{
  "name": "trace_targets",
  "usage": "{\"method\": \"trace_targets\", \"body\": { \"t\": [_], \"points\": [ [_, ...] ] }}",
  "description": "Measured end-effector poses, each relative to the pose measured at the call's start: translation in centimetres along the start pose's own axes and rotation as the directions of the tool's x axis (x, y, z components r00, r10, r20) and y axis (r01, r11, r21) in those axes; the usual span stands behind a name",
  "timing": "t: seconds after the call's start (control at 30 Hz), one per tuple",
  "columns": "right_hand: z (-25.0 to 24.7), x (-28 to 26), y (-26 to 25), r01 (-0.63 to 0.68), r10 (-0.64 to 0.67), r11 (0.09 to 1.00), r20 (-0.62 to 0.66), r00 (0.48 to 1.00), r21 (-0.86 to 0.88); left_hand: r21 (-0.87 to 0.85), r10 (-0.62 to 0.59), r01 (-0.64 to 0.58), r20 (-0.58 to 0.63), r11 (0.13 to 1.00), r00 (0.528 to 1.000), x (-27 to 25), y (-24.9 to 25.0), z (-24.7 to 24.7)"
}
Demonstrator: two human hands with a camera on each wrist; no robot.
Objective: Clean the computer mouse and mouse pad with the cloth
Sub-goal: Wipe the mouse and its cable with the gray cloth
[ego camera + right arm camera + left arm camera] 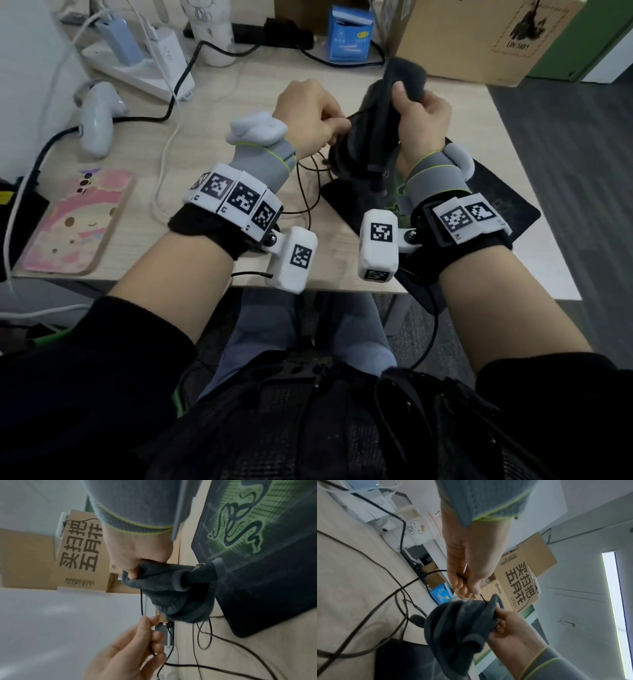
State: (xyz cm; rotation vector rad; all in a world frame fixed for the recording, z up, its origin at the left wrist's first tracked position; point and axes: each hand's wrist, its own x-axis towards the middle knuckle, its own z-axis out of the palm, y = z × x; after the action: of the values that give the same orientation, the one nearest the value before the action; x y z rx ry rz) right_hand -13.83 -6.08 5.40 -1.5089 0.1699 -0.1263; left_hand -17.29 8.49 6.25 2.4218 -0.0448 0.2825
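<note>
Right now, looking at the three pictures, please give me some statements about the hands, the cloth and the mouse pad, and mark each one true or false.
1. The right hand grips the dark cloth. True.
2. The left hand is open and rests flat on the desk. False: it pinches a thin black cable.
3. The mouse pad shows a green snake logo. True.
4. The cloth lies spread on the pad. False: it is held up above it.

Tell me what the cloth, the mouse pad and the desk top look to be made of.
Cloth: dark grey fleecy fabric, likely microfibre; matte, fuzzy nap and soft folds in the right hand.
Mouse pad: black fabric-faced mat, probably on foam or rubber; thin, matte, rounded corner, printed green snake logo.
Desk top: pale wood-grain surface, likely laminate; faint grain lines, smooth low sheen.
</note>
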Motion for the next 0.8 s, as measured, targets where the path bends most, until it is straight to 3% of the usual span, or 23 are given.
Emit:
{"method": "trace_targets", "body": {
  "t": [0.1, 0.27, 0.33, 0.47, 0.6, 0.7, 0.8],
  "points": [
    [-0.1, 0.5, 0.1, -0.041, 0.045, 0.997, -0.06, 0.997, 0.058, 0.023, -0.086, 0.086, -0.031, 0.996, 0.996, -0.3, -1.3, -0.8],
    [0.9, -0.3, 1.2, -0.022, 0.023, 1.0, 0.04, 0.999, -0.019, 0.039, -0.244, 0.25, -0.129, 0.967, 0.961, -0.5, -4.1, -1.8],
    [1.3, -0.7, 1.3, -0.016, 0.02, 0.999, 0.1, 0.995, -0.047, 0.067, -0.183, 0.191, -0.121, 0.979, 0.976, -0.6, -3.5, -1.7],
    [2.0, -0.9, 0.8, 0.033, -0.022, 0.998, 0.187, 0.982, -0.055, -0.06, 0.005, -0.001, 0.056, 0.998, 0.998, -0.7, -0.8, -1.2],
    [1.7, -0.5, 0.1, 0.025, -0.022, 1.0, 0.175, 0.984, -0.012, -0.107, 0.031, -0.025, 0.054, 0.994, 0.998, -0.3, -0.5, -1.0],
    [0.9, 0.4, -0.3, -0.072, 0.064, 0.994, 0.089, 0.994, 0.087, -0.101, 0.05, -0.043, 0.063, 0.994, 0.997, -0.6, -1.2, -1.6],
    [0.4, 1.0, -0.2, -0.12, 0.12, 0.984, 0.014, 0.993, 0.133, -0.08, -0.054, 0.054, -0.001, 0.995, 0.999, -0.9, -3.1, -1.9]
  ]
}}
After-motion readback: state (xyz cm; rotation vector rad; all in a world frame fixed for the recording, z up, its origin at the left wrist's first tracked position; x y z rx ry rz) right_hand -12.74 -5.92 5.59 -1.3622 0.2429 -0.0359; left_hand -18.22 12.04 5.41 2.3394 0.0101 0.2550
